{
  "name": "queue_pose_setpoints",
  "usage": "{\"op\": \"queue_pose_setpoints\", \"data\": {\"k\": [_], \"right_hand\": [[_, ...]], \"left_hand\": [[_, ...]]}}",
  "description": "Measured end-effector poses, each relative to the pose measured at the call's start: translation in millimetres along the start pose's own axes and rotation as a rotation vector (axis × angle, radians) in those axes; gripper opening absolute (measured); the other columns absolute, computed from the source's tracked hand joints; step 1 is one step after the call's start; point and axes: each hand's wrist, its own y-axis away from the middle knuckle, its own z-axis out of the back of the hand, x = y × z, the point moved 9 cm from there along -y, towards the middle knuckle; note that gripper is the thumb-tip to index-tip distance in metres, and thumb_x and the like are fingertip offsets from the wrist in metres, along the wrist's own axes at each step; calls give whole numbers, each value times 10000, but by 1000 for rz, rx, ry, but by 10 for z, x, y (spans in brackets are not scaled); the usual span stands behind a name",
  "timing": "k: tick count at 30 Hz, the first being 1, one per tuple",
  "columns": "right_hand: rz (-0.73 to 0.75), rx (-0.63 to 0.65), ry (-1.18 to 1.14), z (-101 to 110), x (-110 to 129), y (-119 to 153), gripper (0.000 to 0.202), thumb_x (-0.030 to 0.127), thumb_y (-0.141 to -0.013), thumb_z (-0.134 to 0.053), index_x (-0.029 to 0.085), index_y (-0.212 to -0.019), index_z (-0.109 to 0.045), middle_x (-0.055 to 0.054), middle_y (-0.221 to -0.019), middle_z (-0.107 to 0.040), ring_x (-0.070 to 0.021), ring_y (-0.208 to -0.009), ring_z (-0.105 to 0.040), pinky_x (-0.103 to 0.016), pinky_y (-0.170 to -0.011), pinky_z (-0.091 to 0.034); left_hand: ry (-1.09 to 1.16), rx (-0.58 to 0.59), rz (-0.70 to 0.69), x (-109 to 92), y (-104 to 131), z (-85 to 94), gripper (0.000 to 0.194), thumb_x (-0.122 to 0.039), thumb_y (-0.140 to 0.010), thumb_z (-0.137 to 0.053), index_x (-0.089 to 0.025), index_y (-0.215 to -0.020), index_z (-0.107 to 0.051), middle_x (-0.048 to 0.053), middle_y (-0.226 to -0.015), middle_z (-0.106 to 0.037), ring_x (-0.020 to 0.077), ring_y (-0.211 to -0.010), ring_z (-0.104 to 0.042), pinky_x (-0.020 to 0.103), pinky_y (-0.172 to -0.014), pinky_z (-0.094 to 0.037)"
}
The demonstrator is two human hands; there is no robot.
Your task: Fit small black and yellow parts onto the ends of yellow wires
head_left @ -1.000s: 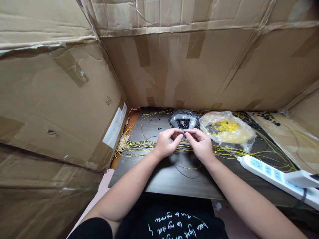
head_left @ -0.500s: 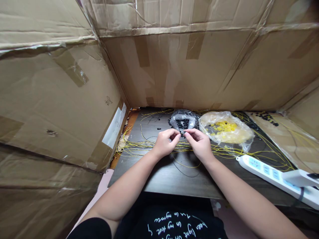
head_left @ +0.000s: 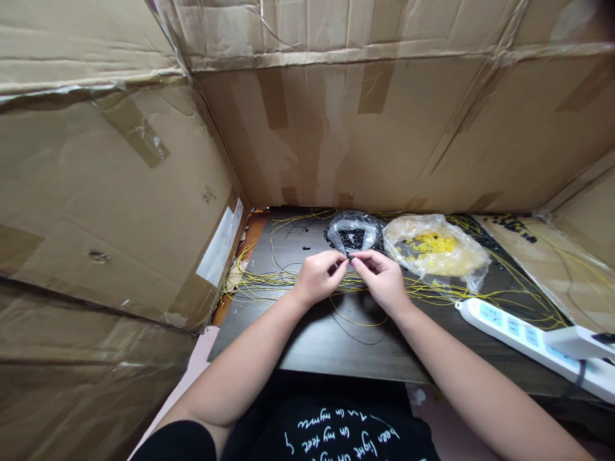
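My left hand [head_left: 321, 276] and my right hand [head_left: 383, 276] meet fingertip to fingertip over the table, both closed in a pinch. Between them is a small black piece [head_left: 350, 257], mostly covered by the fingers; its exact kind is too small to make out. Just beyond the fingertips, a clear plastic bag [head_left: 339, 222] lies spread, with many small black parts [head_left: 354, 239] in it. A bundle of thin yellow and black wires [head_left: 273, 282] runs across the table beneath my hands.
To the right is a second clear bag [head_left: 468, 264] with yellow rings [head_left: 435, 244]. A white power strip [head_left: 509, 330] with a plugged-in adapter lies at the right front. Cardboard walls [head_left: 331, 137] enclose the back and sides. Loose black parts [head_left: 516, 225] lie on cardboard at the far right.
My right hand has shifted slightly left, and its fingertips now close against those of my left hand around the black piece. The left hand stays nearly in place.
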Motion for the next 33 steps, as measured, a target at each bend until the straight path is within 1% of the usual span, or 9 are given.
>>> {"op": "queue_pose_setpoints", "data": {"k": [5, 9, 11, 14, 19, 23, 26, 30, 33], "right_hand": [[40, 27, 78, -16, 54, -6, 250, 403, -877, -629, 190, -963, -729, -56, -904, -707, -142, -690, -591, -291, -664, -503], [81, 44, 94, -28, 106, -12, 249, 404, -884, -621, 195, -959, -736, -57, -921, -710, -154, -722, -609, -299, -667, -503], [100, 33, 87, -17, 139, -13, 239, 398, -886, -622, 198, -951, -736, -61, -936, -709, -165, -760, -624, -307, -684, -509], [103, 9, 66, 9, 157, -17, 223, 382, -891, -620, 199, -955, -730, -62, -944, -704, -173, -803, -635, -309, -714, -513], [63, -20, 65, 48, 89, -32, 236, 383, -887, -620, 191, -981, -722, -53, -899, -694, -153, -738, -602, -295, -684, -490], [48, 10, 59, 15, 58, -29, 238, 390, -882, -625, 190, -969, -722, -55, -921, -697, -148, -727, -600, -290, -679, -489], [39, 43, 63, -28, 46, -16, 234, 390, -884, -623, 193, -964, -721, -52, -928, -697, -127, -654, -572, -278, -631, -474], [27, 12, 52, 4, 15, -20, 239, 395, -886, -623, 194, -975, -716, -51, -900, -683, -127, -645, -563, -273, -608, -461], [17, -16, 59, 45, -10, -33, 243, 392, -890, -620, 192, -996, -709, -44, -869, -668, -122, -633, -544, -269, -597, -450]], "left_hand": [[-25, -4, -21, -12, 10, -6, 192, -265, -926, -528, -174, -837, -673, 31, -715, -678, 123, -625, -596, 246, -628, -471], [-14, -7, -30, -20, 17, -18, 189, -260, -934, -525, -170, -870, -678, 45, -757, -697, 133, -660, -622, 253, -656, -488], [4, -16, -9, -9, 10, -13, 179, -263, -934, -533, -171, -892, -680, 49, -783, -706, 138, -680, -630, 259, -674, -496], [66, -23, 63, 39, -5, -12, 149, -269, -921, -564, -176, -919, -680, 40, -797, -705, 129, -676, -619, 249, -655, -495], [161, -29, 168, 140, -8, -30, 149, -268, -908, -571, -171, -828, -650, 16, -717, -659, 113, -627, -580, 231, -613, -472], [168, -21, 151, 132, -9, -32, 144, -263, -911, -568, -171, -832, -646, 18, -724, -660, 119, -652, -588, 235, -629, -472], [157, -10, 133, 111, -10, -43, 138, -260, -912, -570, -171, -846, -653, 22, -736, -666, 123, -663, -590, 239, -640, -469], [216, 5, 189, 170, 2, -89, 126, -267, -908, -577, -166, -880, -647, 24, -775, -665, 119, -681, -592, 234, -651, -473], [221, 25, 215, 212, 6, -112, 140, -276, -907, -572, -164, -840, -622, 20, -763, -646, 119, -681, -577, 233, -651, -465]]}}
